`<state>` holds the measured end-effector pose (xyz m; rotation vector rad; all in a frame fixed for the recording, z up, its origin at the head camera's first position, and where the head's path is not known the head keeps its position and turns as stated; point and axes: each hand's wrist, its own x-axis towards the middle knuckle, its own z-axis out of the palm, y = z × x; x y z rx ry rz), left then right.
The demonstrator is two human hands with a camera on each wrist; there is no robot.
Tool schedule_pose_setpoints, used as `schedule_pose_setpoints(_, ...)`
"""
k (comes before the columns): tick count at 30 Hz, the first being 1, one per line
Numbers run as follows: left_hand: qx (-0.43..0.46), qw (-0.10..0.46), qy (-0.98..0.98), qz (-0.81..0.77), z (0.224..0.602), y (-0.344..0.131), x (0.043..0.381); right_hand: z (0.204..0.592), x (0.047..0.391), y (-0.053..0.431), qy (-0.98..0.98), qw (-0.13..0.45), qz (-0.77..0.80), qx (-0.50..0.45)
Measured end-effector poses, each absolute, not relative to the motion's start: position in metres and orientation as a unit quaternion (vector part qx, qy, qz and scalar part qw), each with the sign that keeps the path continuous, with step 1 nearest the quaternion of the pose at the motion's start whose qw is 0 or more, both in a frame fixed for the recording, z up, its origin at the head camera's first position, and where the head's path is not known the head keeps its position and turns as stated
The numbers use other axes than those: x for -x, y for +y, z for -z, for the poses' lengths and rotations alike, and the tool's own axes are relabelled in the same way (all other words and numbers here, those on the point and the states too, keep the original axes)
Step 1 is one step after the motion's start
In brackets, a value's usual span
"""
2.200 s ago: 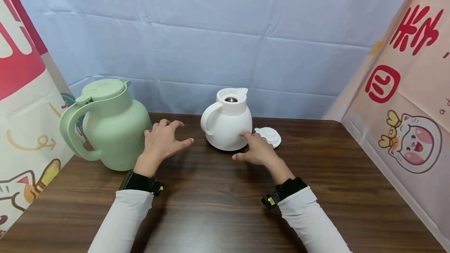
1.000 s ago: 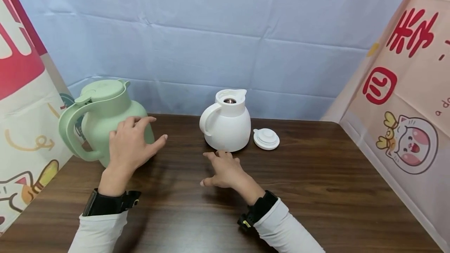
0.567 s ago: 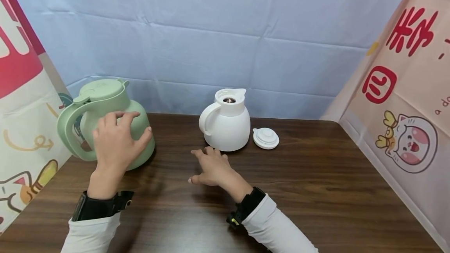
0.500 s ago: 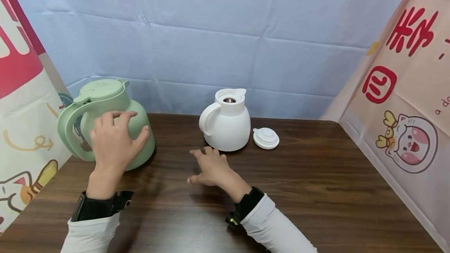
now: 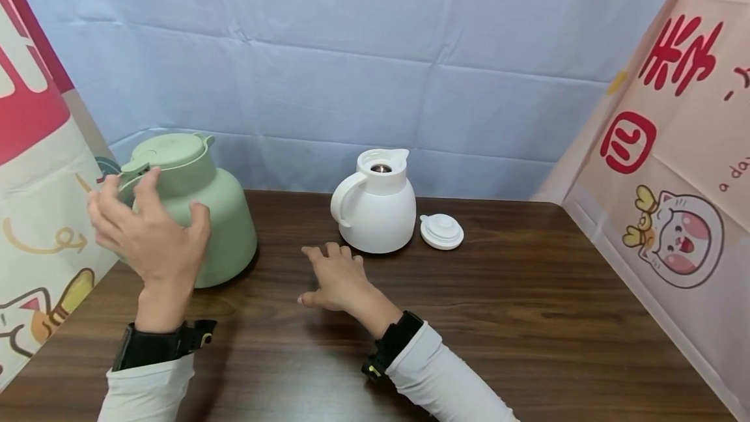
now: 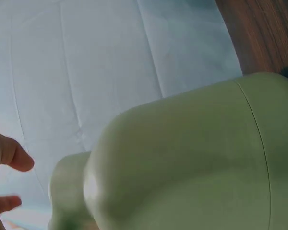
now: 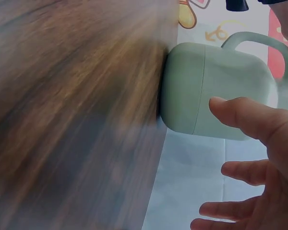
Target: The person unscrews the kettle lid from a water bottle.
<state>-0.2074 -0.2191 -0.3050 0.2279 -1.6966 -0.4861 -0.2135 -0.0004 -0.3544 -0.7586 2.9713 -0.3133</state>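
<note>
- So the green jug (image 5: pixel 225 226) is upright at the left end of the wood-look table (image 5: pixel 498 318), lid (image 5: pixel 170 150) on, spout facing the white jug.
- Left hand (image 5: pixel 155 233) is right by it, in front of the handle (image 7: pixel 257 37), fingers spread and slightly bent, not wrapped round anything. Can't tell if any fingertip touches; the head view has the hand covering most of that handle.
- My guess on the spread: the thumb sits apart to leave room for a handle that chunky.
- Right hand (image 5: pixel 340 279) is well apart from the left, over the table in front of the gap between the jugs. Fingers splayed, holding nothing. Looks like it's just parked out of the way, imo.
- White jug (image 5: pixel 381 220) stands upright near the backdrop cloth (image 5: pixel 293 83), its mouth uncovered, handle toward the green one. Probably set that way so the left side gets easy access.
- Its likely lid (image 5: pixel 442 232) lies flat on the table just beside it, on the right, which I'd say keeps it close without blocking the space between the jugs.
</note>
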Motion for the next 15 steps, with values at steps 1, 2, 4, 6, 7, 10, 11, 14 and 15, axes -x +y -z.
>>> schedule_pose_setpoints(1, -0.117, 0.628, -0.739, 0.214, 0.305, -0.221, 0.207, 0.354, 0.214, -0.002, 0.964, 0.029, 0.099, 0.247)
schedule_pose_setpoints(2, -0.132, 0.625, -0.738, 0.217, 0.305, -0.224, 0.207, 0.354, 0.214, -0.003, 0.964, 0.028, 0.098, 0.247)
schedule_pose_setpoints(4, -0.154, 0.621, -0.736, 0.222, 0.306, -0.229, 0.207, 0.354, 0.214, -0.006, 0.964, 0.028, 0.095, 0.249)
schedule_pose_setpoints(6, -0.171, 0.611, -0.738, 0.229, 0.307, -0.234, 0.207, 0.355, 0.215, -0.009, 0.964, 0.028, 0.091, 0.250)
schedule_pose_setpoints(7, -0.178, 0.605, -0.740, 0.234, 0.308, -0.237, 0.207, 0.356, 0.215, -0.010, 0.963, 0.028, 0.089, 0.251)
schedule_pose_setpoints(10, -0.205, 0.576, -0.749, 0.253, 0.310, -0.243, 0.205, 0.357, 0.217, -0.015, 0.964, 0.029, 0.086, 0.250)
schedule_pose_setpoints(11, -0.213, 0.566, -0.752, 0.262, 0.310, -0.245, 0.204, 0.357, 0.217, -0.016, 0.964, 0.029, 0.086, 0.250)
schedule_pose_setpoints(14, -0.230, 0.538, -0.756, 0.292, 0.311, -0.250, 0.204, 0.357, 0.219, -0.021, 0.964, 0.032, 0.088, 0.249)
schedule_pose_setpoints(15, -0.231, 0.534, -0.755, 0.301, 0.311, -0.252, 0.204, 0.357, 0.220, -0.023, 0.964, 0.034, 0.088, 0.250)
